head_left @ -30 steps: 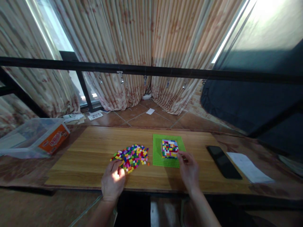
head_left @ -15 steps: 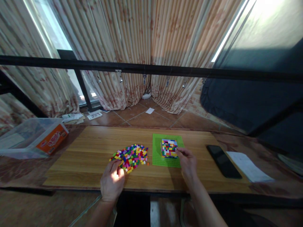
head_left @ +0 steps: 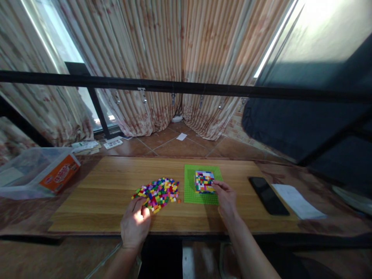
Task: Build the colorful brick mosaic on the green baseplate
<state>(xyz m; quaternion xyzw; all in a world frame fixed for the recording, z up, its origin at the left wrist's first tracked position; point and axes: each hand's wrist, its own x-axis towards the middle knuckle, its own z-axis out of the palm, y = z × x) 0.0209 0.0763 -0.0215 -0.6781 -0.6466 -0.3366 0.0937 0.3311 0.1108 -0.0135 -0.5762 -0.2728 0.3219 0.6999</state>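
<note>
A block-shaped build of mixed-colour toy bricks stands on a green studded baseplate, right of the table's middle. My right hand reaches over the plate's right side. Its thumb and forefinger are pinched at the build's right edge, on what looks like a small toy brick, mostly covered by the fingertips. To the left lies a heap of loose toy bricks in many colours. My left hand rests at the heap's near left edge with its fingers curled in. Whatever lies between those fingers is hidden.
On the wooden tabletop, a black phone lies at the right, beside a white paper. A clear plastic bin with an orange label stands at the left. A dark metal bar crosses beyond the table, before curtains.
The whole scene has shifted slightly left as the camera turned. My right hand stays pinched at the build's right edge, and my left hand keeps its place by the heap.
</note>
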